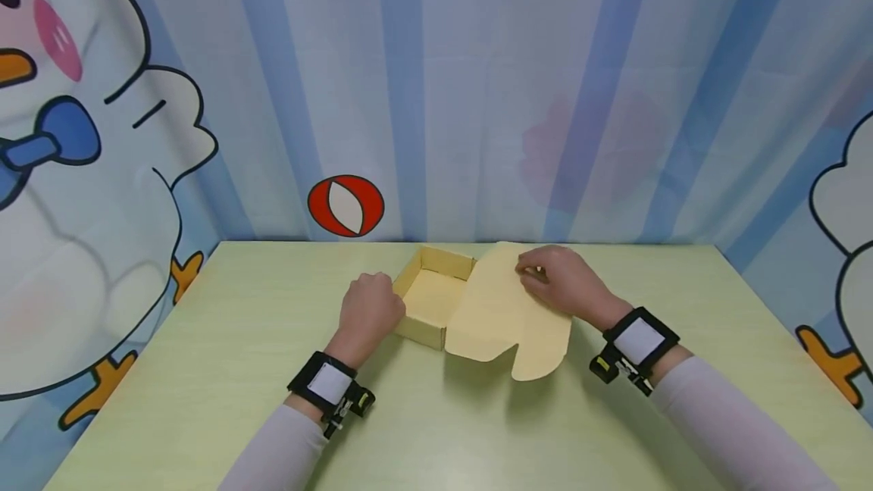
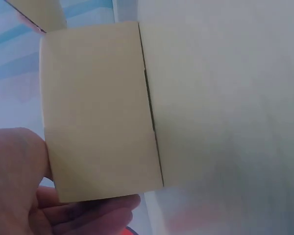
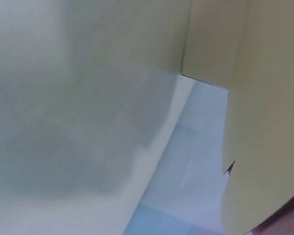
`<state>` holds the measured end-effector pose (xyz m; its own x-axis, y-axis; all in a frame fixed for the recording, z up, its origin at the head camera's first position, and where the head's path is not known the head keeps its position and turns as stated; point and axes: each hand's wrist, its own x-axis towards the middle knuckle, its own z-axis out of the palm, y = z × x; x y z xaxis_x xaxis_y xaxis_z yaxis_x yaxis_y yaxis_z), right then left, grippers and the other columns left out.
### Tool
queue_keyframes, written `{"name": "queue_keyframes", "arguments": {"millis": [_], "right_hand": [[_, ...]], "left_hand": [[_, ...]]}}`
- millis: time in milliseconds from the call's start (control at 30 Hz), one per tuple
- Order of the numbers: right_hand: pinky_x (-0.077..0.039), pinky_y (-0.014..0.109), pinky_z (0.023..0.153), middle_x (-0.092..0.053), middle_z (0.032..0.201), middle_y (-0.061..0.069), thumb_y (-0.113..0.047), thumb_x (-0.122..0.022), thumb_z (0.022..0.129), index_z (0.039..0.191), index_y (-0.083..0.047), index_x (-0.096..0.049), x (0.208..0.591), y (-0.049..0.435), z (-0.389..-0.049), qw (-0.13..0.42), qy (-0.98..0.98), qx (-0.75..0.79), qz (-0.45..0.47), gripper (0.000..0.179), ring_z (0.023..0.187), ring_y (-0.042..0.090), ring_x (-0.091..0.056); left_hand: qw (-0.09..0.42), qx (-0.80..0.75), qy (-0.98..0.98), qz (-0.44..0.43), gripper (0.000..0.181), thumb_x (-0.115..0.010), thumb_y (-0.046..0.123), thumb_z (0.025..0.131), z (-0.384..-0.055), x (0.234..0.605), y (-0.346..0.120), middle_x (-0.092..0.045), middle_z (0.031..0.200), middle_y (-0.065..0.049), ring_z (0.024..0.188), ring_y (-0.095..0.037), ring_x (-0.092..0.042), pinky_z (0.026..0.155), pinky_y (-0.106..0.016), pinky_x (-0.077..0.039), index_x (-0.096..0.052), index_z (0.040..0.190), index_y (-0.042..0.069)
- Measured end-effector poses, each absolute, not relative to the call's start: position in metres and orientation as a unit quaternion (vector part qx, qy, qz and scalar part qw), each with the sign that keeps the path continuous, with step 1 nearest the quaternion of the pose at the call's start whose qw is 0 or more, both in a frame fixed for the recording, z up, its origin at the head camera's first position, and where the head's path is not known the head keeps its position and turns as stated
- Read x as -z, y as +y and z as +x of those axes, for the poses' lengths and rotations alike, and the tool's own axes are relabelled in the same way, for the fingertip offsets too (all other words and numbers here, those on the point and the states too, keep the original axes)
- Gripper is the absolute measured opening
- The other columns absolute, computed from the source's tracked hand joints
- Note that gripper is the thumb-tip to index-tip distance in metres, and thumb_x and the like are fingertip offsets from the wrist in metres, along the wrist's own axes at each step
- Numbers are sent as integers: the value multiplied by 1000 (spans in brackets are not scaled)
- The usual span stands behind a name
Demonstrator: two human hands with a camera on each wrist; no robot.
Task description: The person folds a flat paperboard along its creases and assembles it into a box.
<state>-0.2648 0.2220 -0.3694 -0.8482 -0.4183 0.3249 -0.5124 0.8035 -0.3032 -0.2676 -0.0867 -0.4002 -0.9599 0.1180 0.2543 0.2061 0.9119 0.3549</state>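
The left hand (image 1: 371, 313) reaches forward, its grip clamped on the left side of the cardboard box (image 1: 421, 332). The right hand (image 1: 562, 279) angles inward, its grip pinching the raised lid (image 1: 487, 309), which blocks sight of the box's right side. The box sits toward the far part of the bench (image 1: 259, 339), before a striped curtain (image 1: 477, 59).

We stretch both arms (image 1: 740, 426) forward — our left hand (image 1: 371, 311) curled in a grip, our right hand (image 1: 564, 279) pinching, its fingertips pointing leftward.
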Motion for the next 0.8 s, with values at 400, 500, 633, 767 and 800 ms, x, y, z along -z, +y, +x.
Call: {"name": "queue_keyframes", "arguments": {"millis": [400, 500, 633, 767, 800], "right_hand": [[-47, 57, 102, -52, 141, 30, -13, -59, 96, 121, 4, -67, 356, 238, -260, 155, -942, -268, 127, 31, 125, 47, -54], [-56, 51, 88, -53, 140, 28, -16, -58, 97, 130, 1, -61, 354, 243, -258, 133, -934, -317, 96, 38, 112, 44, -64], [-56, 48, 86, -57, 137, 24, -19, -58, 97, 138, -2, -55, 350, 247, -259, 100, -920, -372, 71, 44, 110, 40, -65], [-51, 50, 98, -55, 138, 26, -18, -59, 96, 141, -1, -51, 343, 250, -262, 84, -903, -418, 63, 48, 122, 42, -57], [-51, 50, 99, -55, 138, 26, -18, -60, 96, 141, -1, -51, 340, 249, -262, 81, -898, -427, 62, 48, 123, 42, -57]], "left_hand": [[61, 202, -976, -50, 27, -54, 2, 82, -252, 397, -86, -33, 55, 2, 47, -14, -39, 38, -23, -27, -48, 56, 10], [44, 212, -975, -48, 25, -53, 3, 82, -247, 395, -85, -34, 56, 1, 48, -15, -39, 38, -23, -27, -49, 59, 9], [-7, 235, -970, -61, 16, -55, 6, 85, -242, 391, -86, -43, 57, -1, 47, -16, -45, 40, -22, -31, -55, 69, 5], [-51, 225, -969, -86, 28, -63, 23, 93, -242, 381, -92, -53, 56, -4, 46, -16, -54, 44, -22, -35, -60, 75, 2], [-47, 214, -971, -91, 33, -65, 28, 94, -244, 378, -93, -55, 57, -5, 48, -17, -56, 46, -23, -36, -61, 75, 2]]}}
